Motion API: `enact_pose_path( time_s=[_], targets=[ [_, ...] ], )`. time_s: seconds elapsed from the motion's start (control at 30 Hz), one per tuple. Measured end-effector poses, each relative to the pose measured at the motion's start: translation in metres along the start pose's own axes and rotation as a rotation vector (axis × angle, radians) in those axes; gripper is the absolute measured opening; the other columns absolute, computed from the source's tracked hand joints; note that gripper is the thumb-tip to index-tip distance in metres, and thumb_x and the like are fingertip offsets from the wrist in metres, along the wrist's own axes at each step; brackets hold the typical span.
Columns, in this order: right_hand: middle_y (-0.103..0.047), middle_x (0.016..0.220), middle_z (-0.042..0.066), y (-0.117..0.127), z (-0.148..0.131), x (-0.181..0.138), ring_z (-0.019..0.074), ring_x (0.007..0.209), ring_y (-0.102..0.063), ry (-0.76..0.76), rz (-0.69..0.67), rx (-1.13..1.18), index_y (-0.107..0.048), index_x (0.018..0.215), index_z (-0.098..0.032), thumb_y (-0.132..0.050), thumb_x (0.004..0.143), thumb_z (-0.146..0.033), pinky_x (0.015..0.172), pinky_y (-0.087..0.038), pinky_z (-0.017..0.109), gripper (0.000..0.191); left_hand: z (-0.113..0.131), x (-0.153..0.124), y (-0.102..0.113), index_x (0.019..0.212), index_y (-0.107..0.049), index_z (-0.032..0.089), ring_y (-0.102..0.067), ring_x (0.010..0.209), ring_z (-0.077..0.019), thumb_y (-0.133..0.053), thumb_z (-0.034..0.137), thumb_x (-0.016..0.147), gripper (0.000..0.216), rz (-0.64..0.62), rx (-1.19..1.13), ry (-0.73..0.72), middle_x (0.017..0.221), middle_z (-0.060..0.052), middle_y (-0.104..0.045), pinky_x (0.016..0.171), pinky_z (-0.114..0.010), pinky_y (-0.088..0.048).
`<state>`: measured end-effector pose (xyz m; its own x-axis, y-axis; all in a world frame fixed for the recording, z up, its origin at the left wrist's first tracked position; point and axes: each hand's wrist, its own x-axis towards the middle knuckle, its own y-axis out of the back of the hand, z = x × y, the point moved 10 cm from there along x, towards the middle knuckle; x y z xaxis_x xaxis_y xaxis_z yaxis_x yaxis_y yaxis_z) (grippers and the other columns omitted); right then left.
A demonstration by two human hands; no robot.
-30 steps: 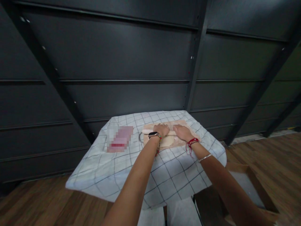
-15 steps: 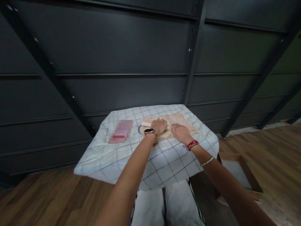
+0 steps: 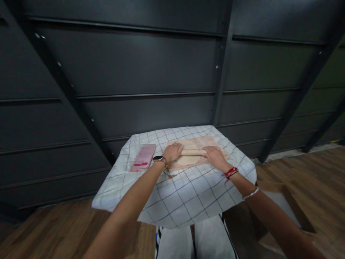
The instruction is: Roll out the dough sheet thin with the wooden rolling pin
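Rolling pin (image 3: 192, 153), slim and straight, pale beige, close in tone to the dough (image 3: 185, 160) underneath. Looks plain and even along the stretch showing, hidden at both ends. Lies across the middle of the dough, a thin, pale, roughly round sheet on a peach-coloured mat (image 3: 207, 140) toward the centre of the cloth-covered tabletop (image 3: 185, 196), white with thin dark grid lines. Runs, on its long axis, from left to right, almost level and roughly parallel to the far edge of the tabletop. Points one end leftward into the left hand (image 3: 172, 151), the other rightward into the right hand (image 3: 215, 154). Grasped at both ends, by the left hand with a watch (image 3: 157, 158) and beads (image 3: 165, 163) at the wrist, by the right hand with red strings (image 3: 230, 172) at the wrist and a silver bangle (image 3: 250, 193) farther up. Impossible to tell the firmness of either grip. Near the left hand, a flat pink rectangular item (image 3: 145, 158), partly pixelated. Beyond the tabletop, dark wall panels (image 3: 148, 72); down on the right, an open cardboard box (image 3: 298, 208).
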<state>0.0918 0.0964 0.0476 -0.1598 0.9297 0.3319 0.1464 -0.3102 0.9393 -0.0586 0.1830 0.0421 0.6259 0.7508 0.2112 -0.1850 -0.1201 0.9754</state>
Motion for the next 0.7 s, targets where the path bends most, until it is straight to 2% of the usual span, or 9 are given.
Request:
enact_pose_path(
  time_s=[0.1,0.2,0.33,0.43,0.6,0.7],
  targets=[
    [-0.066,0.113,0.012,0.007,0.017,-0.006,0.0226,0.105,-0.059,0.025,0.034,0.042,-0.063,0.114,-0.015,-0.049,0.094,-0.024,0.093,-0.040,0.034,0.026,0.008,0.002,-0.004,0.119,-0.057,0.014,-0.047,0.125,-0.0212,-0.020,0.031,0.101,0.045,0.013,0.025,-0.046,0.130,-0.012,-0.057,0.103,-0.034,-0.038],
    [-0.066,0.112,0.012,-0.002,0.029,-0.013,0.0213,0.105,-0.059,0.072,-0.060,0.091,-0.063,0.112,-0.014,-0.043,0.096,-0.027,0.093,-0.042,0.033,0.028,0.023,0.008,-0.009,0.118,-0.058,0.015,-0.047,0.125,-0.0226,-0.019,0.031,0.101,0.046,-0.011,0.051,-0.056,0.130,-0.011,-0.057,0.102,-0.035,-0.039],
    [-0.061,0.124,0.013,-0.013,0.036,-0.009,0.0254,0.117,-0.053,0.001,-0.168,0.053,-0.059,0.120,-0.017,-0.029,0.100,-0.037,0.100,-0.037,0.046,0.041,0.032,0.017,-0.019,0.113,-0.061,0.016,-0.050,0.121,-0.0224,-0.020,0.028,0.101,0.044,-0.045,0.079,-0.034,0.128,-0.010,-0.059,0.101,-0.035,-0.039],
    [-0.051,0.138,0.013,-0.020,0.027,0.005,0.0268,0.127,-0.044,-0.034,-0.207,0.043,-0.053,0.130,-0.019,-0.020,0.100,-0.043,0.103,-0.032,0.054,0.050,0.029,0.022,-0.025,0.118,-0.060,0.017,-0.047,0.125,-0.0226,-0.024,0.027,0.100,0.042,-0.057,0.083,-0.026,0.132,-0.010,-0.056,0.103,-0.035,-0.038],
    [-0.048,0.143,0.009,-0.031,0.024,0.030,0.0274,0.133,-0.037,-0.098,-0.225,-0.032,-0.053,0.131,-0.021,-0.014,0.100,-0.041,0.105,-0.029,0.056,0.055,0.018,0.028,-0.027,0.126,-0.056,0.019,-0.045,0.127,-0.0235,-0.024,0.028,0.099,0.043,-0.091,0.073,0.037,0.135,-0.009,-0.054,0.102,-0.037,-0.038],
    [-0.045,0.146,0.007,-0.036,0.030,0.038,0.0290,0.135,-0.034,-0.132,-0.263,0.010,-0.052,0.134,-0.022,-0.011,0.099,-0.043,0.106,-0.027,0.058,0.057,0.013,0.033,-0.028,0.121,-0.060,0.021,-0.048,0.123,-0.0245,-0.026,0.028,0.097,0.042,-0.121,0.030,0.087,0.132,-0.008,-0.056,0.100,-0.038,-0.038]
  ],
)
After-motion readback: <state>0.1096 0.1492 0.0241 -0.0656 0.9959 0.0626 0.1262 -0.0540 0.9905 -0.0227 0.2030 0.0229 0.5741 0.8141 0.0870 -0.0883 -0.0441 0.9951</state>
